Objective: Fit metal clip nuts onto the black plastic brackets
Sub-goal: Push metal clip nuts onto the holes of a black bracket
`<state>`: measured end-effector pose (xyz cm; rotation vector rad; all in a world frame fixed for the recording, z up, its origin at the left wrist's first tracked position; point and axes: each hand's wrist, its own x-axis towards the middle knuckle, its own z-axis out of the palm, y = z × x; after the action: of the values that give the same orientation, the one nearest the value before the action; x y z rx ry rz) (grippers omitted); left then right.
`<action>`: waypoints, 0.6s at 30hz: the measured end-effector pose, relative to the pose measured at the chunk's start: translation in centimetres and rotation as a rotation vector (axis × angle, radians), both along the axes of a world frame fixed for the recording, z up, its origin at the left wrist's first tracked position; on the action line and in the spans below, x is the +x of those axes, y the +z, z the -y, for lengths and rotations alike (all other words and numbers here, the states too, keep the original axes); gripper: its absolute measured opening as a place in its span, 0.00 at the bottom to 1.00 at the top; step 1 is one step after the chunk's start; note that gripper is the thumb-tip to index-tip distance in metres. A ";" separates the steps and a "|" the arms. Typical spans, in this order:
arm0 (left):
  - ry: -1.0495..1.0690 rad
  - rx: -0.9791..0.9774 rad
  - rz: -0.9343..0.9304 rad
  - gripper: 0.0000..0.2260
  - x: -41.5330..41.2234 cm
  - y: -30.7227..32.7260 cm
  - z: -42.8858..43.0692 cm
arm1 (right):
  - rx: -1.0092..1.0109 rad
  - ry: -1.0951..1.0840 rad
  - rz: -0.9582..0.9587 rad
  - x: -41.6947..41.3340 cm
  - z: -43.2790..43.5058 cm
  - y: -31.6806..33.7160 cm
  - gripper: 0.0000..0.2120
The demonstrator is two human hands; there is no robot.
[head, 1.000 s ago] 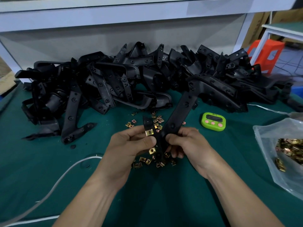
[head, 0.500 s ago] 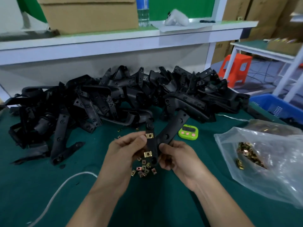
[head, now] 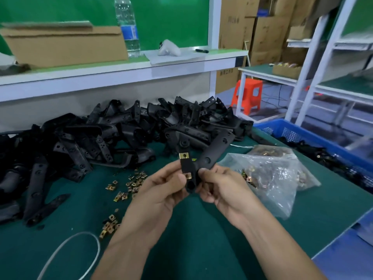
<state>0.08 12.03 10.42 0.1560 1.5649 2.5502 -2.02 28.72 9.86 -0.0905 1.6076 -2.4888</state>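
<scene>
Black forked bracket (head: 210, 156), pinched at its lower end by left hand (head: 159, 190) and right hand (head: 224, 188), above the tabletop (head: 201, 235). Long arm tilted up to the right, short arm upright. Brass clip nut (head: 183, 156) on the short arm's tip, second nut (head: 188, 175) lower down. Bracket pile (head: 125, 130) behind; loose nuts (head: 134, 181) scattered left; bagged nuts (head: 270, 174) right.

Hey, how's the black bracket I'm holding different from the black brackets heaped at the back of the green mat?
The held bracket is gripped by the left hand and right hand above the green mat; the heaped brackets lie on it. The held bracket carries two brass-coloured clip nuts on its short arm; no nuts show on the heaped brackets. Both are black plastic with round holes.
</scene>
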 end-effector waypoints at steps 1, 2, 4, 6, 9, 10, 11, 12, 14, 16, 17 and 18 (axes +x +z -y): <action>-0.024 0.012 0.007 0.22 0.2 0.0 -0.1 | 0.010 -0.004 0.002 0.3 -0.1 -0.1 0.23; -0.043 0.015 0.017 0.22 0.3 0.0 -0.1 | 0.023 -0.010 0.000 0.5 -0.2 -0.2 0.22; -0.068 0.001 0.052 0.19 0.7 0.1 -0.1 | 0.061 -0.022 -0.009 0.8 -0.4 -0.4 0.23; -0.074 -0.025 0.077 0.18 1.0 0.1 -0.1 | 0.092 -0.033 -0.021 1.1 -0.4 -0.4 0.24; -0.020 -0.097 0.060 0.15 1.8 0.4 -0.3 | 0.113 -0.044 -0.029 1.6 -0.2 -0.4 0.21; 0.002 -0.119 0.043 0.15 2.0 0.5 -0.4 | 0.109 -0.042 -0.025 1.8 -0.1 -0.4 0.21; 0.021 -0.135 0.022 0.15 2.2 0.6 -0.4 | 0.100 -0.040 -0.017 1.9 -0.1 -0.4 0.21; 0.030 -0.140 -0.001 0.15 2.4 0.7 -0.4 | 0.084 -0.035 -0.008 2.0 -0.1 -0.5 0.21; 0.007 -0.144 -0.050 0.18 2.7 0.9 -0.2 | 0.043 -0.028 0.014 2.2 -0.1 -0.6 0.20; -0.030 -0.184 -0.076 0.25 2.8 1.2 0.4 | 0.028 -0.042 0.035 2.4 -0.2 -0.6 0.16; -0.038 -0.207 -0.078 0.27 2.9 1.4 0.6 | 0.034 -0.056 0.043 2.5 -0.2 -0.6 0.15; -0.037 -0.218 -0.072 0.27 2.8 1.6 0.7 | 0.042 -0.071 0.049 2.6 -0.4 -0.6 0.15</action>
<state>2.88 11.34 12.01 0.2513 1.8346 2.3506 0.55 29.10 9.29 0.0329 1.6703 -2.4874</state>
